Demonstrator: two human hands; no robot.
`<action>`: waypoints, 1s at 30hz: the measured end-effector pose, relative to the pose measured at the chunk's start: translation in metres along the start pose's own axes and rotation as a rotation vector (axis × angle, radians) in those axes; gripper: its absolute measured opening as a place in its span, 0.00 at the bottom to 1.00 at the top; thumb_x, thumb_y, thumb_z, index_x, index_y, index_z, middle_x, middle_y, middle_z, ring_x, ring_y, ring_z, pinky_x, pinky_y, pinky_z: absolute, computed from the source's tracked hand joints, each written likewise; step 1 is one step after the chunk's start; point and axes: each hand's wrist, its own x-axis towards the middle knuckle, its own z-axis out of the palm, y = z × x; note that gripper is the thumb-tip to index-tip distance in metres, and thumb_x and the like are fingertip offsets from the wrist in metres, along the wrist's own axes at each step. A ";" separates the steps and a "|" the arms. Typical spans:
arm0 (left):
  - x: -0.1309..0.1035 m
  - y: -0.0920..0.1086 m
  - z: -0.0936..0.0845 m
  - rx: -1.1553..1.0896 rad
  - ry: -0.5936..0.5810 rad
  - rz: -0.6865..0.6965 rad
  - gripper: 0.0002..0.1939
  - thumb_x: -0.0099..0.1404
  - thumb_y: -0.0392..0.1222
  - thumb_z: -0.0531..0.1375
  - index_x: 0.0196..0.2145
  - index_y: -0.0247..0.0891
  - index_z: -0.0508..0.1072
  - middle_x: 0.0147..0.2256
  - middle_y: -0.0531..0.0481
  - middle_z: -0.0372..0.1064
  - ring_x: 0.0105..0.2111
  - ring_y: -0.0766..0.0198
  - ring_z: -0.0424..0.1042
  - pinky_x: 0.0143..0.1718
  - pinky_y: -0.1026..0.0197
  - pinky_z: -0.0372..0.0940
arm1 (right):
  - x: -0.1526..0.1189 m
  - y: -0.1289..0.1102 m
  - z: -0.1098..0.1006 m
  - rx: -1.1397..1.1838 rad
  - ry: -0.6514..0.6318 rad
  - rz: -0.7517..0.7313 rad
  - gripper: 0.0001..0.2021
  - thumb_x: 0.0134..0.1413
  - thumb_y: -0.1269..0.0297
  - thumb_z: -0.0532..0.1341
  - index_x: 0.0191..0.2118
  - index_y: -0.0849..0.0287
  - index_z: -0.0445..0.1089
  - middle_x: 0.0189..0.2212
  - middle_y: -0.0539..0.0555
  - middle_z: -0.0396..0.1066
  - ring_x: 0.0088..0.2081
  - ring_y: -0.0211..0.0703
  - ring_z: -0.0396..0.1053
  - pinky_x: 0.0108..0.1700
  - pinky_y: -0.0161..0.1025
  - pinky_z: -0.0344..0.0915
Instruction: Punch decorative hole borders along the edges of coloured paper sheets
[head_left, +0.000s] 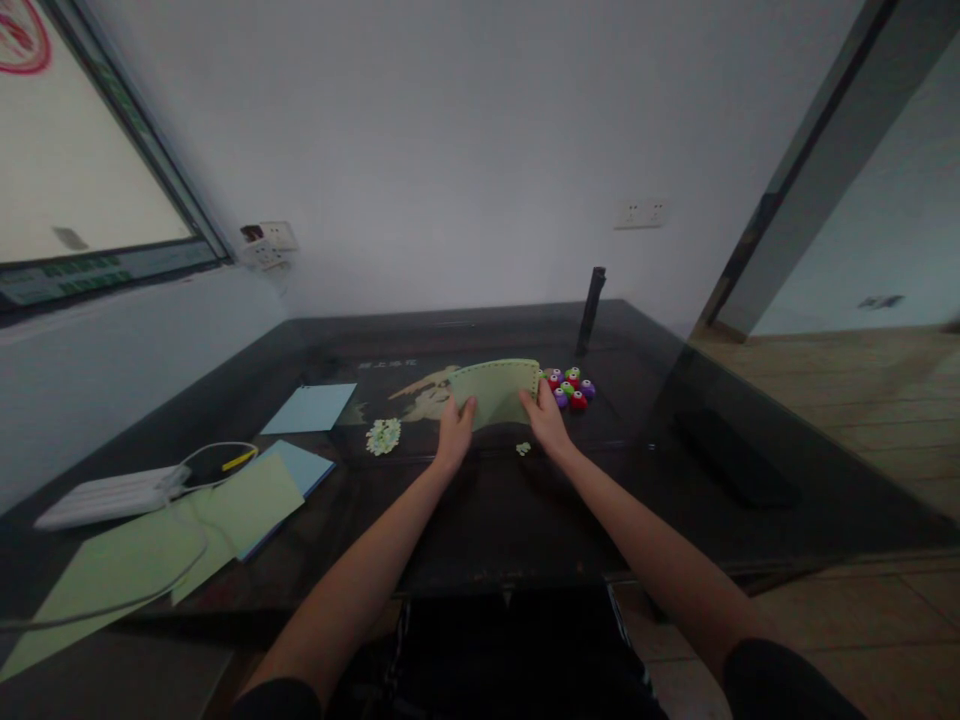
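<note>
Above the dark table, my left hand (455, 430) and my right hand (549, 420) hold a pale green sheet of paper (493, 392) by its two sides, thumbs on the near face. The sheet bows a little, and rows of small holes run along its top and right edges. Just behind my right hand sits a cluster of small red, purple and green objects with white round tops (574, 388), partly hidden by the hand. Below the paper lie a few tiny pale green paper bits (523, 449). A larger heap of such bits (383, 436) is left of my left hand.
Light blue paper (311, 408) and overlapping green sheets (172, 540) lie on the left, near a white power strip (112, 497) with a cable. A black upright object (591, 312) stands at the back right. On the right is a dark flat object (735, 458).
</note>
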 end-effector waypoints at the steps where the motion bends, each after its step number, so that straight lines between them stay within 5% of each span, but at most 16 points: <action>1: 0.000 -0.001 0.000 -0.003 -0.015 -0.004 0.14 0.65 0.44 0.52 0.46 0.36 0.68 0.45 0.43 0.69 0.49 0.56 0.66 0.53 0.53 0.59 | 0.000 0.002 0.000 -0.005 0.006 0.010 0.20 0.53 0.54 0.57 0.49 0.57 0.63 0.46 0.58 0.70 0.51 0.49 0.65 0.54 0.47 0.60; 7: 0.000 -0.006 0.000 -0.023 -0.004 0.002 0.22 0.65 0.43 0.53 0.55 0.37 0.58 0.51 0.41 0.64 0.52 0.58 0.64 0.56 0.55 0.56 | -0.003 0.011 0.000 -0.038 0.002 0.050 0.20 0.52 0.55 0.57 0.50 0.57 0.62 0.49 0.58 0.68 0.50 0.48 0.66 0.55 0.47 0.59; 15: 0.002 -0.010 -0.001 -0.109 -0.015 -0.020 0.18 0.61 0.40 0.55 0.49 0.37 0.65 0.47 0.43 0.68 0.50 0.55 0.66 0.54 0.51 0.59 | -0.006 0.011 0.000 -0.027 0.009 0.027 0.20 0.50 0.57 0.60 0.49 0.59 0.63 0.48 0.59 0.68 0.49 0.48 0.67 0.54 0.47 0.61; 23: 0.009 -0.001 -0.004 -0.217 0.007 0.021 0.18 0.59 0.37 0.57 0.47 0.38 0.60 0.47 0.44 0.65 0.49 0.58 0.66 0.52 0.55 0.60 | -0.001 0.010 -0.002 0.007 0.020 0.051 0.23 0.43 0.59 0.65 0.47 0.58 0.62 0.44 0.59 0.70 0.45 0.50 0.69 0.49 0.48 0.66; 30: 0.007 0.002 -0.003 -0.225 -0.080 -0.035 0.19 0.63 0.39 0.54 0.52 0.39 0.60 0.49 0.44 0.65 0.52 0.58 0.64 0.55 0.54 0.57 | -0.003 0.003 0.002 0.052 0.015 0.003 0.29 0.46 0.59 0.63 0.55 0.57 0.58 0.48 0.58 0.68 0.49 0.48 0.67 0.55 0.47 0.60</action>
